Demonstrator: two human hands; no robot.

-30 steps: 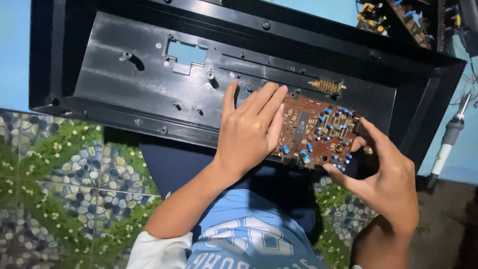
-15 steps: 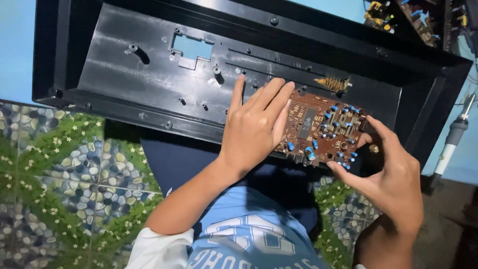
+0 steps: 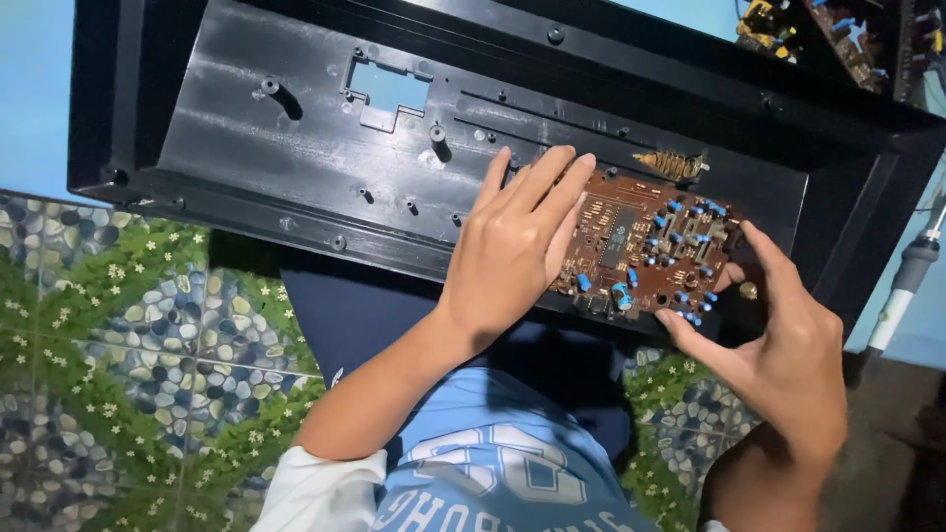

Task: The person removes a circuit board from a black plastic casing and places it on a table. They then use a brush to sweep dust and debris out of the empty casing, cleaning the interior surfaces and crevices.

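While the black plastic housing (image 3: pixel 296 128) lies across the person's lap, a brown circuit board (image 3: pixel 645 246) dotted with blue parts sits inside it at about four o'clock from the housing's rectangular cutout (image 3: pixel 389 87). The left hand (image 3: pixel 512 241) lies flat with its fingers stretched over the board's nine o'clock edge, pressing rather than grasping, and nothing is closed in it. The right hand (image 3: pixel 778 345) comes in from five o'clock; its thumb touches the board's lower edge and a finger reaches its three o'clock edge, so it pinches the board loosely between them. At twelve o'clock from the board a small coiled part (image 3: pixel 672 163) juts from its top corner. A soldering iron (image 3: pixel 912 281) stands at three o'clock, just beyond the housing's rim. Pebble-and-grass patterned flooring (image 3: pixel 128 345) shows at eight o'clock, below the housing.
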